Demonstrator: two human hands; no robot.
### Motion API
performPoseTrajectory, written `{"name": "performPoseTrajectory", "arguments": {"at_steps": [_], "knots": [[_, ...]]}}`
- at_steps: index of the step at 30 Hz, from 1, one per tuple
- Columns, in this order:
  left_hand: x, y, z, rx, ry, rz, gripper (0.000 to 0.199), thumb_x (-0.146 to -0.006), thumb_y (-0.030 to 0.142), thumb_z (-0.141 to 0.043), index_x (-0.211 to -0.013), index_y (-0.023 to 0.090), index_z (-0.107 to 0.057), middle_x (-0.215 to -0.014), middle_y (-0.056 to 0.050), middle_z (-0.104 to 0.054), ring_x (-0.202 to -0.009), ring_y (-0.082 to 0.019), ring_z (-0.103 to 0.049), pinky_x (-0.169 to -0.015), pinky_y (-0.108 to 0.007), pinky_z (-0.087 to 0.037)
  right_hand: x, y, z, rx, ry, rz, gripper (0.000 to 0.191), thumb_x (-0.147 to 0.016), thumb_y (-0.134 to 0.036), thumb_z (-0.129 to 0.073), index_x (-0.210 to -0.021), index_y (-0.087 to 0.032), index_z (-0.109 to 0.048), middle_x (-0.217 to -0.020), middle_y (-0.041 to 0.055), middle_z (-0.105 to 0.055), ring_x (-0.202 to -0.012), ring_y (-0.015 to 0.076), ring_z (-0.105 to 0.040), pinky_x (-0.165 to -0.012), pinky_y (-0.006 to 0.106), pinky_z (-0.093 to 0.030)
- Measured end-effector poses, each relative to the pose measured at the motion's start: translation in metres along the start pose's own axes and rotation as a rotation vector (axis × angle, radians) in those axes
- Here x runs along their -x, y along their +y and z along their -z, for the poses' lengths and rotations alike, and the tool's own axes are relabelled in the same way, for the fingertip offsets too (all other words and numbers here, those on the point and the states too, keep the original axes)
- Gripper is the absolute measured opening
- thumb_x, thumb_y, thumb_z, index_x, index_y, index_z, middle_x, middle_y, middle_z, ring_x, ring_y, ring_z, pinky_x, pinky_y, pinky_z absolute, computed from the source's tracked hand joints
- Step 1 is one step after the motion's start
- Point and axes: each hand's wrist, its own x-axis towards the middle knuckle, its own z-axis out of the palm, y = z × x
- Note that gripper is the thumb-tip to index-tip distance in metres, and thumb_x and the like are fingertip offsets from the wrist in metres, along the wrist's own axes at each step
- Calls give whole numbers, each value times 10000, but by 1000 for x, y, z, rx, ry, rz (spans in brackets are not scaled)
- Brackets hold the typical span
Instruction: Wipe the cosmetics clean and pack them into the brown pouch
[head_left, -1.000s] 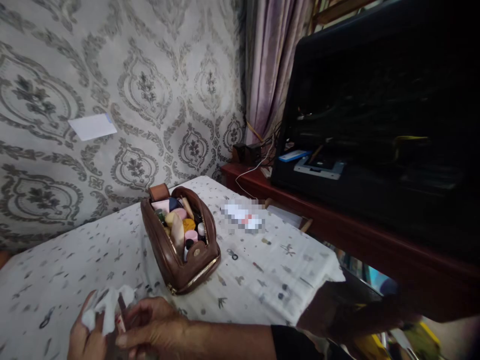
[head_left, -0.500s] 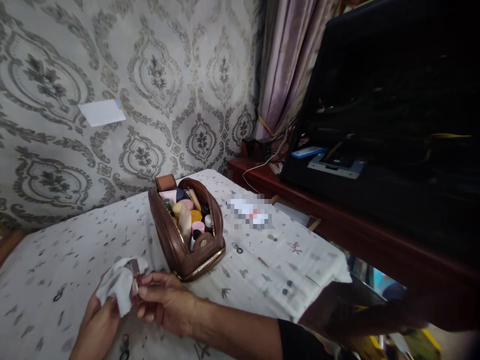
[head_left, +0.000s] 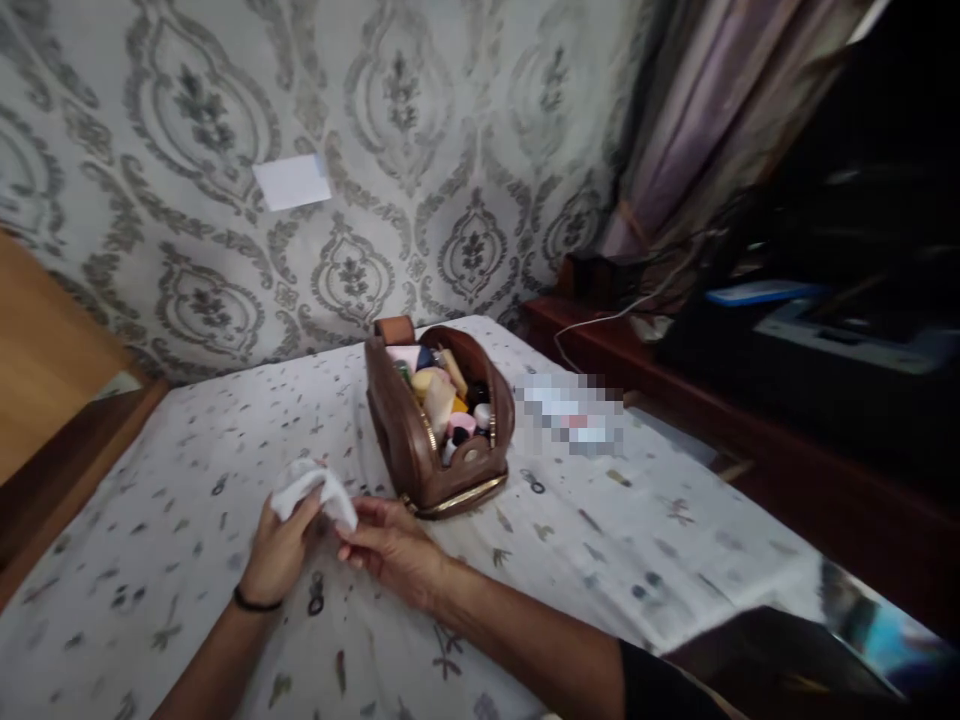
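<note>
A white cloth is bunched in my left hand, the thumb pressed over it. The fingertips of my right hand are closed at the cloth's right edge. Whatever the folds wrap is hidden; no small reddish see-through item shows now. Just beyond my right hand, a brown leather toiletry bag stands unzipped on the bed sheet. Inside it are several cosmetics, among them a pink-capped container and a cream-coloured tube.
The bed's patterned white sheet spreads under everything. To the bag's right lies a blurred-out flat item. A dark red wooden stand with a black screen borders the right side. Wooden furniture edges the left.
The view has swung left, so the bag appears farther right. Both hands remain together at the cloth. The small reddish see-through item beside the cloth is now out of sight.
</note>
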Motion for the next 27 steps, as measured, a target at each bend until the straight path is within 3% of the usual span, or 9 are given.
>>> {"name": "performPoseTrajectory", "arguments": {"at_steps": [4,10,13,19,23,27], "knots": [[-1,-5,0,41,73,90,394,-656,517,-780,-741,151,-664,-642,5,-652,-569,-123,-584,-557,-220,-497,1,0,1,32,32,-13,513,-457,-309,-953,-807,-174,-603,-690,-61,-662,-489,52,-570,-482,179,-357],[-2,0,-2,112,113,61,380,-679,489,-767,-836,164,-645,-715,18,-662,-629,-118,-598,-597,-216,-489,1,-1,2,67,-13,-14,438,-573,-353,-911,-847,-150,-636,-756,19,-713,-534,57,-576,-487,175,-349],[-1,6,-3,151,25,90,407,-666,475,-781,-890,156,-661,-786,-28,-704,-719,-164,-649,-664,-250,-512,0,-2,2,54,-16,8,403,-599,-362,-898,-835,-142,-657,-758,33,-718,-527,58,-564,-478,180,-336],[3,14,-1,219,-270,160,585,-746,387,-769,-1261,179,-587,-1020,-75,-738,-888,-191,-658,-845,-310,-496,0,-5,3,-16,-6,-18,397,-577,-380,-900,-819,-129,-710,-746,45,-721,-518,60,-533,-453,185,-300],[6,13,-1,225,-335,153,711,-700,380,-817,-1330,202,-541,-1058,-75,-727,-848,-183,-651,-814,-317,-508,2,-8,2,-43,-11,-29,399,-547,-375,-904,-819,-142,-728,-718,40,-711,-508,67,-509,-442,189,-282],[7,14,-2,291,-407,129,805,-655,532,-815,-1339,213,-536,-1109,-88,-701,-661,-139,-606,-683,-314,-521,3,-8,1,17,-7,-25,389,-559,-393,-896,-799,-141,-722,-711,36,-702,-500,60,-505,-431,182,-263]]}}
